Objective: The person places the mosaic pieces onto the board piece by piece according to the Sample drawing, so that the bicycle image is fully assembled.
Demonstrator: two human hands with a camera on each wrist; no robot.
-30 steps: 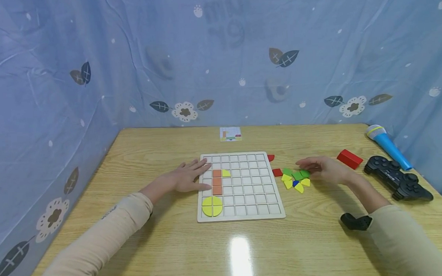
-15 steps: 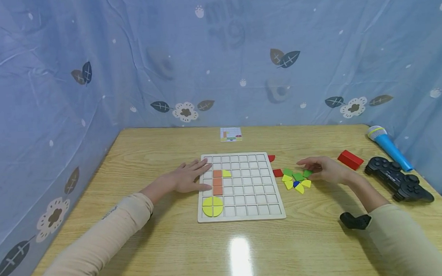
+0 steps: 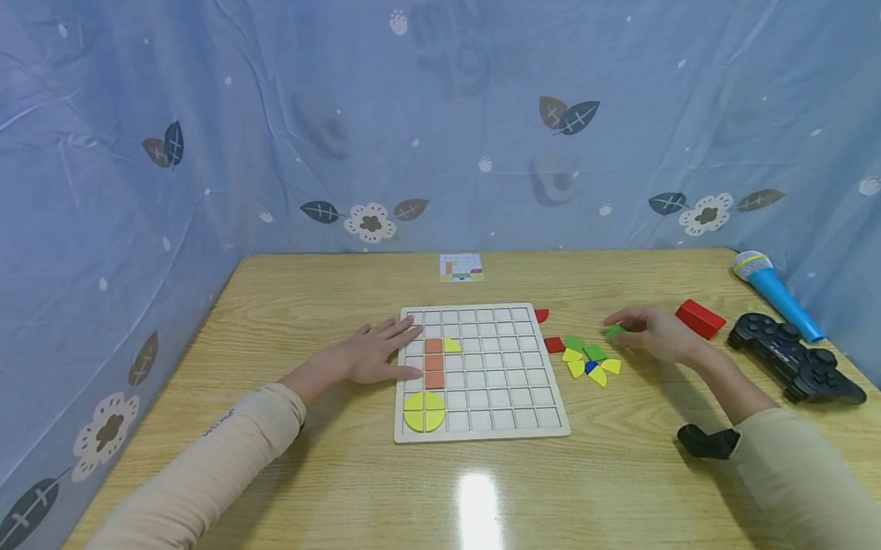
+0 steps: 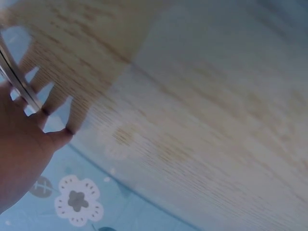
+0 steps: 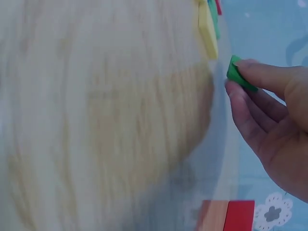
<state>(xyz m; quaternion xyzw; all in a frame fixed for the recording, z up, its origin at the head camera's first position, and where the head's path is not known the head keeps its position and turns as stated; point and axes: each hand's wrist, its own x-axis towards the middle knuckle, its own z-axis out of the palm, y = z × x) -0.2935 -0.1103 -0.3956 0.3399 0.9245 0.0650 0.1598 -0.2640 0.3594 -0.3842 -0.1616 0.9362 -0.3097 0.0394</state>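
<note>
Only in head view: gridded board face point(image 3: 492, 360)

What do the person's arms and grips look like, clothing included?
The left sleeve and right sleeve are long, beige and plain, except for small dark lettering on the left forearm, too small to read. The left one is visibly wrinkled. The left grip and right grip are bare human hands, without gloves.

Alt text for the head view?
A person's right hand has a green tile in its grip beside loose coloured tiles; the left hand lies over the left edge of a white grid board holding orange squares and yellow quarter-circles. Blue microphone, red block and black game controller at right.
</note>
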